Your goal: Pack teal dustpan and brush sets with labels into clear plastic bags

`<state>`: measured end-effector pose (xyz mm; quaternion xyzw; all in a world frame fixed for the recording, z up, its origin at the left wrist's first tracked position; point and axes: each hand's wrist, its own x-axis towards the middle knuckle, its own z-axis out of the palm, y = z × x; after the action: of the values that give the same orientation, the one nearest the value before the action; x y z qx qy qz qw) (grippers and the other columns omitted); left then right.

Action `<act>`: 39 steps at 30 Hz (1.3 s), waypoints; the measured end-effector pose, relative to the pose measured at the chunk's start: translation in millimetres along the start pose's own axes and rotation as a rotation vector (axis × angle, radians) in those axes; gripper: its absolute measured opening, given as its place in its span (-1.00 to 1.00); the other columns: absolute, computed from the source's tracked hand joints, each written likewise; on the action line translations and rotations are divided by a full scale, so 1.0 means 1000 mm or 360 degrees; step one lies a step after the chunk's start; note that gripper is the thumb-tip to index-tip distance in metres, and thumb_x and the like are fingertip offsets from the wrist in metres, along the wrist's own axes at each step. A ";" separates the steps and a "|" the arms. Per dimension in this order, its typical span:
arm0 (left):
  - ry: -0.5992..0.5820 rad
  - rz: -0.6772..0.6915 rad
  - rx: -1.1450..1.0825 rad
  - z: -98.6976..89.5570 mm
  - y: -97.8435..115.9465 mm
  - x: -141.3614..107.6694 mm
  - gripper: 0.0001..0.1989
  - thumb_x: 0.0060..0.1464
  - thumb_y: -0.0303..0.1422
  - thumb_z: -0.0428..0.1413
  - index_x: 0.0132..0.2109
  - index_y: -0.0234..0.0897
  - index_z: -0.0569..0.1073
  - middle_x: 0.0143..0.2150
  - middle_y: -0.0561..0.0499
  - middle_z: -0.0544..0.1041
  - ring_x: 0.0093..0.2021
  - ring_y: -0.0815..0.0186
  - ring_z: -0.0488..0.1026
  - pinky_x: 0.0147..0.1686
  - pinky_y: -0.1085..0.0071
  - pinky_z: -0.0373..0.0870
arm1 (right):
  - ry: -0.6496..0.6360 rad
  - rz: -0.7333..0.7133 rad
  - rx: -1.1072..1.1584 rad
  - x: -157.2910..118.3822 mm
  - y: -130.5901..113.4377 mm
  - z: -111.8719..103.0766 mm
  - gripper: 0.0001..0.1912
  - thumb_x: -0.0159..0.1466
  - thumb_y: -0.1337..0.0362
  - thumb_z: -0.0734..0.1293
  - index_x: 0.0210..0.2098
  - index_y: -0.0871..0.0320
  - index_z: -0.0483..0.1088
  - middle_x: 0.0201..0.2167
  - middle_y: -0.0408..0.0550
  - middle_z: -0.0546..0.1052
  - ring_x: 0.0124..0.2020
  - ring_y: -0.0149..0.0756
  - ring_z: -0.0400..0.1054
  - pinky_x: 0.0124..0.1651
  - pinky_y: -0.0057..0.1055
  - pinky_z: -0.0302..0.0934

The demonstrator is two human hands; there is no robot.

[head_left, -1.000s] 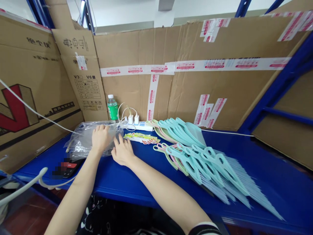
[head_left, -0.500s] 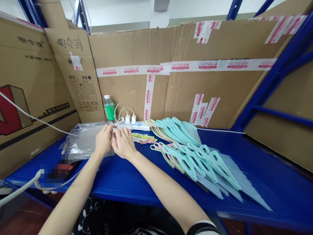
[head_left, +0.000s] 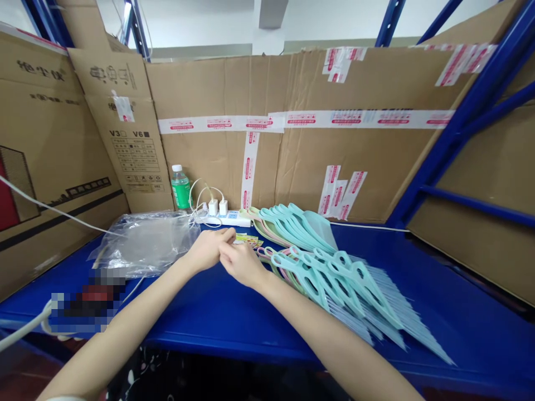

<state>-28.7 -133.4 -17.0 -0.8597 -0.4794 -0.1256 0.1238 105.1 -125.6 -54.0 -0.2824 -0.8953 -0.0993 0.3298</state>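
Note:
My left hand point(head_left: 208, 249) and my right hand point(head_left: 244, 264) meet over the middle of the blue table, fingertips touching. Both have curled, closed fingers, and whatever they pinch, if anything, is hidden. Just behind them lie colourful printed cards point(head_left: 249, 240), partly covered by the hands. To the right is a fanned row of small hand brushes point(head_left: 346, 278), mostly light blue, with a few pink and green. Behind the brushes are stacked dustpans point(head_left: 296, 225) in the same colours. Left of my hands rests a pile of clear plastic bags point(head_left: 144, 242).
A power strip point(head_left: 234, 218) with white chargers point(head_left: 218, 207) and cables runs along the back. Beside it stands a green-labelled bottle point(head_left: 181, 187). Cardboard walls point(head_left: 209, 89) enclose the blue table point(head_left: 200, 317). A blurred-out dark object point(head_left: 90, 298) lies at the left front.
Both hands have moved right, from beside the plastic bags to in front of the printed cards, staying together. The view has shifted slightly. Brushes and dustpans stay in place.

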 end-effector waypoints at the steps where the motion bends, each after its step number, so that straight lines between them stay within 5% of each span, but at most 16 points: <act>1: -0.0007 0.0039 0.0020 0.000 0.003 0.005 -0.92 0.04 -0.48 0.00 -0.30 -0.25 0.36 -0.41 0.03 0.54 -0.42 0.22 0.50 -0.50 0.43 0.18 | 0.0017 0.0012 -0.0012 -0.002 0.003 -0.001 -0.81 0.19 0.46 0.20 -0.52 0.12 0.28 -0.65 -0.18 0.39 -0.60 -0.38 0.24 -0.51 -0.44 -0.09; 10: 0.0051 0.0178 0.0081 0.020 -0.001 -0.002 -0.80 -0.04 -0.53 0.05 -0.57 -0.27 0.28 -0.61 0.07 0.40 -0.55 0.32 0.36 -0.52 0.42 0.04 | -0.0044 -0.0206 -0.0046 -0.011 -0.007 0.005 -0.84 0.14 0.43 0.26 -0.54 0.12 0.34 -0.65 -0.19 0.42 -0.62 -0.39 0.22 -0.53 -0.43 -0.11; 17: 0.0337 0.0455 -0.0022 0.031 -0.006 -0.008 -0.78 -0.01 -0.53 0.01 -0.57 -0.26 0.26 -0.64 0.10 0.32 -0.60 0.36 0.26 -0.54 0.42 0.03 | -0.0187 -0.0340 -0.0107 -0.011 -0.012 -0.002 -0.87 0.13 0.42 0.27 -0.49 0.14 0.43 -0.59 -0.11 0.51 -0.57 -0.33 0.30 -0.54 -0.39 -0.11; 26: 0.0205 0.0578 0.0071 0.030 -0.006 -0.009 -0.81 0.07 -0.55 0.00 -0.47 -0.26 0.32 -0.56 0.07 0.39 -0.52 0.31 0.32 -0.49 0.39 0.14 | -0.0463 -0.0397 -0.0125 -0.009 -0.019 -0.007 -0.83 0.11 0.44 0.27 -0.38 0.15 0.49 -0.50 -0.06 0.56 -0.53 -0.29 0.33 -0.53 -0.36 -0.09; 39: 0.0001 0.0609 0.0191 0.034 -0.009 -0.007 -0.79 0.11 -0.54 0.04 -0.47 -0.30 0.39 -0.57 0.05 0.42 -0.52 0.30 0.38 -0.46 0.34 0.17 | -0.0499 -0.0481 -0.0101 -0.010 -0.021 -0.009 -0.81 0.15 0.42 0.24 -0.31 0.14 0.47 -0.48 -0.09 0.57 -0.51 -0.30 0.35 -0.55 -0.38 -0.10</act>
<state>-36.4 -123.0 -50.2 -0.9262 -0.3138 -0.0714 0.1965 104.4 -150.1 -54.0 -0.1671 -0.9643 -0.1305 0.1589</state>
